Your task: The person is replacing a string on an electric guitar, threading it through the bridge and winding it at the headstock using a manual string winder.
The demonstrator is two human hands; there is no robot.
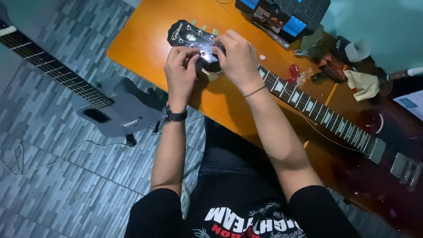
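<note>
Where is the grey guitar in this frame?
In the head view the grey guitar lies on the tiled floor at the left, beside the orange table and below the left hand.

Orange bench (145, 44) showing; black headstock (185, 35) gleaming; grey guitar (116, 110) lying on grey-blue patterned floor (53, 194); dark red guitar body (374, 176) shining.

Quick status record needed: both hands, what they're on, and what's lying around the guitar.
left hand: fingers pinched at the headstock, by the tuning posts
right hand: curled over the neck where it meets the headstock
electric guitar body: dark red, lying flat on the orange table
grip: cannot tell whether either hand is closed on anything
nearby: crumpled cloth, black case
floor: grey guitar
</note>
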